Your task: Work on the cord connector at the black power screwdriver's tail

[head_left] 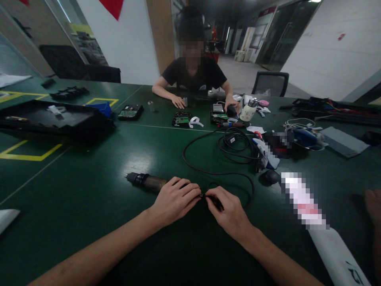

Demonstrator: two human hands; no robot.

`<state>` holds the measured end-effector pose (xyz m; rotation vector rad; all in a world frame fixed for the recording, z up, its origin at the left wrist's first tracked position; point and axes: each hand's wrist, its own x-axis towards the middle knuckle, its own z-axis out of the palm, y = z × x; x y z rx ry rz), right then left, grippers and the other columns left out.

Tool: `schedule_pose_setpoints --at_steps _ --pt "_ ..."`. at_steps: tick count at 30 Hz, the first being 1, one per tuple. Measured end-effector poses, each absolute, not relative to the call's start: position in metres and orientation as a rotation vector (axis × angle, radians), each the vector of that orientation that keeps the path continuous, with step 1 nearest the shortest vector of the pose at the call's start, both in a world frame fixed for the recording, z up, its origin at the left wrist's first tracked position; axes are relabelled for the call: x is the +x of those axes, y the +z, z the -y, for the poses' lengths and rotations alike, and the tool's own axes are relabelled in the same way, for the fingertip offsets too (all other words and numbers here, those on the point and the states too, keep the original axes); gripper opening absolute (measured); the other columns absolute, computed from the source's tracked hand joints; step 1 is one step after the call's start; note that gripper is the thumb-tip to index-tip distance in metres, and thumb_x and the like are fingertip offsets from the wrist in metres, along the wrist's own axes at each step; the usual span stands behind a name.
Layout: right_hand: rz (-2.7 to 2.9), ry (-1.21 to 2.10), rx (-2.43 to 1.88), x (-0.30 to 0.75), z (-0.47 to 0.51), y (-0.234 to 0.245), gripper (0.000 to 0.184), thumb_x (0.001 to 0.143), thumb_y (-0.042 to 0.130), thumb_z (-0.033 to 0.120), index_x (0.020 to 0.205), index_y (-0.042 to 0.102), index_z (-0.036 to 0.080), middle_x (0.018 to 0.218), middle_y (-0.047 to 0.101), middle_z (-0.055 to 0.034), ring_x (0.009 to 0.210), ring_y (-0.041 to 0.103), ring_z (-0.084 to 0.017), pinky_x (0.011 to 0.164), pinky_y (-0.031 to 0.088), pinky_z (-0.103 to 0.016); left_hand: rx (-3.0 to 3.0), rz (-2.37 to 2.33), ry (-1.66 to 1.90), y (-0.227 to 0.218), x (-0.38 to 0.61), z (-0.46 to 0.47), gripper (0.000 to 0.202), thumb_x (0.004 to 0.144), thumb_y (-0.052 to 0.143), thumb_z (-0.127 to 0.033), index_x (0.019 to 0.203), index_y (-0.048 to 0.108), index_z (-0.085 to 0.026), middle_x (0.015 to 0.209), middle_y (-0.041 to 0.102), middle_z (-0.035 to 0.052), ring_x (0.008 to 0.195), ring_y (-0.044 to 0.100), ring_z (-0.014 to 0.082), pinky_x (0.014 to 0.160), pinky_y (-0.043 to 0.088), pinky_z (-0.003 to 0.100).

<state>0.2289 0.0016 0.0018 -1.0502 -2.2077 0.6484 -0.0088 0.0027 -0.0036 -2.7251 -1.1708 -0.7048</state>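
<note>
Left hand: lies palm-down (177, 198) over the rear of the pen-shaped driver, fingers side by side and curled round it.
Driver: dark body (151, 182) on the near middle of the tabletop (95, 190), tip pointing left, rear end under the left hand; a small metallic bit shows at the left fingertips.
Right hand: just right of the left (230, 212), thumb and fingers pinching a small dark piece, apparently the end of the black cable – mostly hidden by the hand.
Gap: the two sets of fingertips nearly meet; whether the cable touches the driver, cannot tell.
Black cable: runs from behind the right hand in a wide loop (218, 173), then into a coil farther off.
Far side: a seated person in a dark shirt (195, 73), one hand (177, 102) beside a metal cylinder (185, 102), the other (231, 104) on a dark object.
Far boards: an opened circuit unit (182, 119) near the middle, another (131, 112) farther left; a patterned bottle (249, 111) to the right.
Left side: shallow black tray (79, 125), yellow tape (38, 157) nearer.
Right side: long white panel (333, 246), near – dark rounded item (270, 177) beyond its far end.
</note>
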Motion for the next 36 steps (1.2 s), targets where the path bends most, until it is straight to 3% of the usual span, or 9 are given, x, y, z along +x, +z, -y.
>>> schedule_pose_setpoints --at_steps 3,8,11,16,21,36 --pt "2.203 0.647 -1.052 0.2289 -0.0018 0.0005 0.011 0.101 0.057 0.017 0.108 0.062 0.023 0.098 0.065 -0.0043 0.085 0.065 -0.019 0.074 0.053 -0.031 -2.727 1.195 -0.704 -0.0037 -0.0092 -0.0031 0.022 0.103 0.057 -0.037 0.119 0.064 -0.024 0.121 0.072 0.0007 0.107 0.064 0.0216 0.09 0.043 0.041" --pt "2.209 0.652 -1.051 0.2293 -0.0017 0.0007 0.011 0.102 0.056 0.017 0.11 0.062 0.023 0.098 0.065 -0.0042 0.085 0.065 -0.019 0.075 0.054 -0.032 -2.743 1.13 -0.728 -0.0032 -0.0096 -0.0033 0.02 0.102 0.056 -0.03 0.121 0.064 -0.027 0.125 0.071 -0.0011 0.11 0.064 0.0205 0.091 0.043 0.039" --pt "2.214 0.646 -1.046 0.2293 -0.0018 0.0011 0.011 0.102 0.057 0.017 0.11 0.062 0.023 0.099 0.065 -0.0042 0.085 0.066 -0.019 0.074 0.054 -0.032 -2.7 1.179 -0.729 -0.0041 -0.0085 -0.0036 0.017 0.103 0.057 -0.034 0.115 0.066 -0.025 0.119 0.073 -0.0001 0.105 0.065 0.0197 0.089 0.043 0.038" --pt "2.211 0.626 -1.03 0.2294 -0.0021 0.0008 0.012 0.102 0.056 0.017 0.11 0.062 0.023 0.099 0.066 -0.0045 0.086 0.066 -0.019 0.077 0.054 -0.033 -2.748 1.138 -0.723 -0.0023 -0.0084 -0.0028 0.024 0.101 0.059 -0.031 0.124 0.064 -0.027 0.125 0.071 -0.0007 0.11 0.064 0.0204 0.093 0.043 0.039" --pt "2.223 0.62 -1.042 0.2294 -0.0019 0.0029 0.011 0.101 0.057 0.017 0.109 0.062 0.023 0.098 0.066 -0.0047 0.084 0.066 -0.02 0.074 0.055 -0.033 -2.7 1.195 -0.724 -0.0014 -0.0077 -0.0027 0.019 0.102 0.057 -0.033 0.116 0.066 -0.024 0.118 0.073 0.001 0.105 0.065 0.0201 0.091 0.044 0.039" --pt "2.218 0.644 -1.05 0.2291 -0.0018 0.0015 0.011 0.102 0.057 0.017 0.109 0.062 0.023 0.1 0.066 -0.0045 0.087 0.067 -0.02 0.077 0.056 -0.033 -2.739 1.154 -0.722 -0.0018 -0.0076 -0.0026 0.022 0.101 0.056 -0.029 0.122 0.064 -0.026 0.123 0.072 0.0009 0.109 0.064 0.0212 0.094 0.043 0.04"
